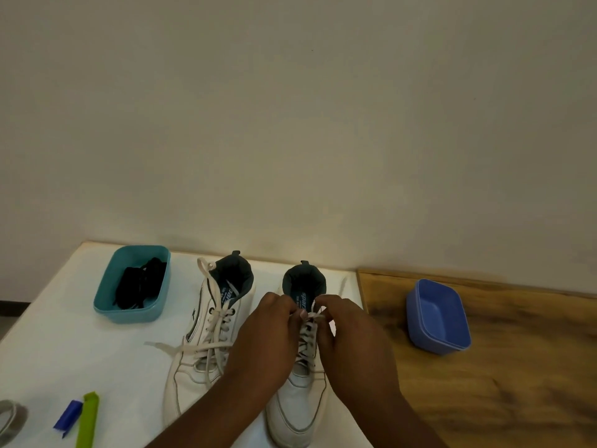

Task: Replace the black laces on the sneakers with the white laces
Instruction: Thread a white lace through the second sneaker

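Now both hands, left hand (268,334) and right hand (349,337), pinch the white lace (307,334) atop the right sneaker (300,399); uneven pulling could leave unequal ends.

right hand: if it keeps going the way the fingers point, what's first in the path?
The right hand points forward and inward at the top of the right sneaker, pinching the white lace. Straight on, it would likely first meet the left hand fingertips, then the sneaker's dark collar; depth is unclear.
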`<state>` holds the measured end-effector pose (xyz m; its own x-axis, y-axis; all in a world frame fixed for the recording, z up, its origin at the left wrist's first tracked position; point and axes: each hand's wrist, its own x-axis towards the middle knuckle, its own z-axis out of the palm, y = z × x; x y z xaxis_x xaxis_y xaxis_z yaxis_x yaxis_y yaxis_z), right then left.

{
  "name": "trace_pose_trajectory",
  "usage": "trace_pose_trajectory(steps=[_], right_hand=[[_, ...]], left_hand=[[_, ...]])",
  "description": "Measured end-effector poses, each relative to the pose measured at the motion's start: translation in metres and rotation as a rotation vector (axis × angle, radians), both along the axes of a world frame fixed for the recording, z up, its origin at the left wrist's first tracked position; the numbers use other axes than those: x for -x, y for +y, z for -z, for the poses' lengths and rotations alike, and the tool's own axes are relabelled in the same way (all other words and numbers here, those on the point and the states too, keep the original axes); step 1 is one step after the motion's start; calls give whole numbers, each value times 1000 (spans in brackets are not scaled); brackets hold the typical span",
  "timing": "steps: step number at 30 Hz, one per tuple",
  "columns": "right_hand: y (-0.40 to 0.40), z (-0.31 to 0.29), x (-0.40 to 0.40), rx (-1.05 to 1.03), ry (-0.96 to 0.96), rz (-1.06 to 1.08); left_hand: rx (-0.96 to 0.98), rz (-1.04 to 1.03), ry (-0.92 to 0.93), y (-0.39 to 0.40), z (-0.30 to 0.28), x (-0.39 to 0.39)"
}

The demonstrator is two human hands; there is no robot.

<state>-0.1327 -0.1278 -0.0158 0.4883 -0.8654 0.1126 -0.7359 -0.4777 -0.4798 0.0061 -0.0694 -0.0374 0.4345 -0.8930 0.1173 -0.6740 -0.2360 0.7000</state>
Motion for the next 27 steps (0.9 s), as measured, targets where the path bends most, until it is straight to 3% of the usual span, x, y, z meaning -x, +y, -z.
trace_pose_trajectory(steps=[2,5,6,8,10,12,16,19,24,27], right_hand=[[7,-19,1,-96,-91,-5],[7,-58,0,-764,-393,86],[7,-70,4,-880,-432,94],[0,-80,21,-772,-280,75],[-4,-84,39,-420,158,21],[-7,-87,51,-249,385,39],[-11,-99,55,-143,483,102],[-10,-89,46,-17,406,74],[1,-37,9,-57,327,-128],[-2,-18,3,-55,310,-120]], left_hand=[[-9,1,2,-1,1,1],[-21,-10,-6,-2,0,0],[-14,-10,-2,-1,0,-1],[-4,3,13,0,-1,-1],[-12,23,10,1,0,0],[-7,27,-1,1,0,1],[-1,5,15,1,0,-2],[8,11,18,4,0,-2],[7,20,50,8,0,-3],[6,26,76,6,-3,-5]])
